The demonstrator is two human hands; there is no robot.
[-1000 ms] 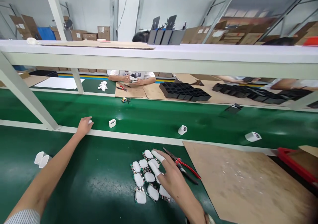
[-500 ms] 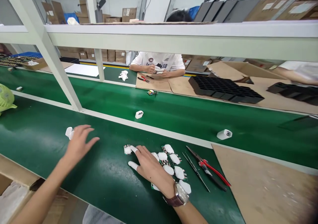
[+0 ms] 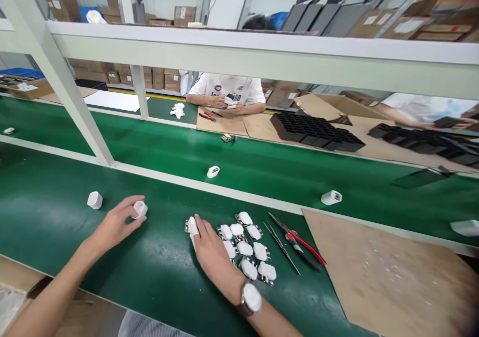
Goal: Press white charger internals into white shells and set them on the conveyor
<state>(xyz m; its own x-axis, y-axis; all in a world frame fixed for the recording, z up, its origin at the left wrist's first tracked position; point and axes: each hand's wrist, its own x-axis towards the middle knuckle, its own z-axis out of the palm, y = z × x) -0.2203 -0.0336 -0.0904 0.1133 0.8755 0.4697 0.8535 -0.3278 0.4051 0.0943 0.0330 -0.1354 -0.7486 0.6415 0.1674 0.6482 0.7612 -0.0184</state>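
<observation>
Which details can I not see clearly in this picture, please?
Head view, part under the right hand: mostly covered by its fingertips, shape unclear.
Head view, white shell in the left hand: fingers hide its inside.
Head view, what the co-worker's hands hold: too small.
Head view, white piece at the right edge: blurred and cut off.

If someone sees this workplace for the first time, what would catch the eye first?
The left hand pinches a small white cap over the green table. Beside it, the right hand rests at the left edge of a cluster of white parts, with red-handled pliers lying just right of them.
</observation>
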